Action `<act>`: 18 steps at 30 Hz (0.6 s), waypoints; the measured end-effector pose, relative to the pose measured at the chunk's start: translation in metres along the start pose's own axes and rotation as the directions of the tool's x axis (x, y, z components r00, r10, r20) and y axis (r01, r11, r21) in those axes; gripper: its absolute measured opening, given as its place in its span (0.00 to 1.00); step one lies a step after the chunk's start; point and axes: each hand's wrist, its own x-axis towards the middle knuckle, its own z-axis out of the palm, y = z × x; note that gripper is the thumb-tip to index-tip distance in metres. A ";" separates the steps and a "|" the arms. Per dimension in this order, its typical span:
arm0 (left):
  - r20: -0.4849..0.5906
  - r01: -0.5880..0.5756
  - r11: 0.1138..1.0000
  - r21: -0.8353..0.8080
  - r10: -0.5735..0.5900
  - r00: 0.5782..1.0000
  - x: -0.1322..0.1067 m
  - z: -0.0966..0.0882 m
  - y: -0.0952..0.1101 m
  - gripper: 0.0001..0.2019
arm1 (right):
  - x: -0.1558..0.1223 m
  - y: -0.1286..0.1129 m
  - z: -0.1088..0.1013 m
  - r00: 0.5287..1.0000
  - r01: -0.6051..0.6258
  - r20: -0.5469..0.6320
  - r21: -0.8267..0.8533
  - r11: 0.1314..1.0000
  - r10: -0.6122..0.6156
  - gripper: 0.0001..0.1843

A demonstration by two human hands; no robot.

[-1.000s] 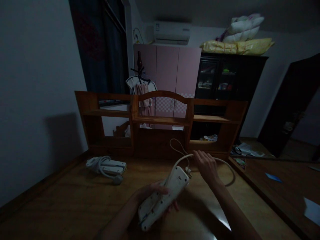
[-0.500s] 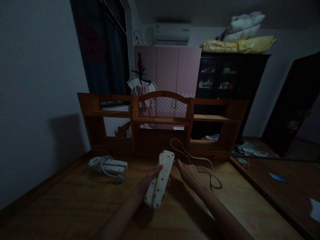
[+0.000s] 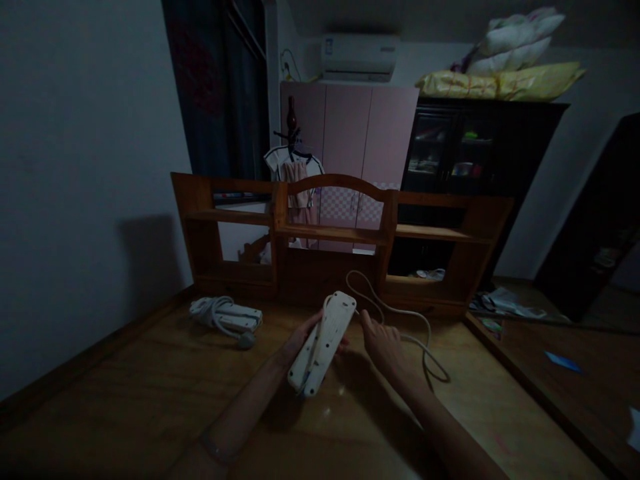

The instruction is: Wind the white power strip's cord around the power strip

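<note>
A white power strip [image 3: 327, 343] is tilted above the wooden surface, its screwed underside facing me. My left hand [image 3: 306, 333] is closed around it, thumb on the near side and fingertips showing at the right edge. Part of the cord runs lengthwise along the strip. Just right of the strip's upper end, my right hand [image 3: 381, 341] is closed on the cord [image 3: 427, 327], which leaves the hand and loops loosely over the surface behind it.
A second power strip [image 3: 235, 316], wrapped in its own cord, lies to the left on the wooden surface [image 3: 200, 400]. A low wooden shelf unit [image 3: 330, 233] stands along the back. The white wall [image 3: 90, 200] bounds the left side, and a raised edge [image 3: 530, 387] the right.
The view has shifted, so the room sits further right. The power strip leans a little more to the right in my left hand. My right hand stays close to its upper end.
</note>
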 end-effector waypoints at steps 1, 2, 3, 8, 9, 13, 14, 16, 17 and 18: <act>-0.002 0.011 1.000 0.015 -0.011 1.000 -0.001 0.002 0.000 0.32 | 0.000 0.000 -0.002 1.000 -0.015 -0.001 0.001 1.000 0.015 0.31; 0.005 0.028 0.999 0.038 -0.028 1.000 -0.002 0.003 0.000 0.32 | 0.000 0.001 -0.004 0.999 -0.032 0.000 0.005 0.999 0.032 0.31; 0.018 0.043 0.997 0.064 -0.044 0.999 -0.003 0.004 0.000 0.32 | 0.001 0.003 -0.006 0.999 -0.054 -0.001 0.012 0.998 0.054 0.31; 0.101 0.063 0.978 0.198 -0.085 0.991 -0.008 0.007 -0.006 0.30 | 0.005 0.018 -0.015 0.986 -0.161 -0.034 0.062 0.985 0.164 0.31; 0.111 0.052 0.975 0.218 -0.078 0.991 -0.009 0.008 -0.007 0.30 | 0.006 0.020 -0.016 0.985 -0.167 -0.033 0.075 0.983 0.170 0.32; 0.177 -0.006 0.962 0.272 -0.044 0.983 -0.010 0.014 -0.012 0.29 | 0.006 0.023 -0.015 0.990 -0.143 -0.007 0.092 0.986 0.144 0.31; 0.185 -0.014 0.960 0.281 -0.039 0.982 -0.010 0.015 -0.013 0.29 | 0.006 0.022 -0.014 0.991 -0.136 0.002 0.088 0.987 0.136 0.30; 0.171 -0.010 0.959 0.284 -0.041 0.984 -0.010 0.019 -0.015 0.29 | 0.006 0.020 -0.012 0.992 -0.126 0.031 0.088 0.988 0.124 0.27; 0.155 -0.005 0.960 0.279 -0.040 0.987 -0.009 0.020 -0.016 0.30 | 0.006 0.018 -0.010 0.993 -0.112 0.045 0.097 0.989 0.108 0.25; 0.140 -0.011 0.962 0.273 -0.029 0.990 -0.009 0.022 -0.017 0.30 | 0.005 0.016 -0.009 0.996 -0.085 0.052 0.114 0.990 0.079 0.24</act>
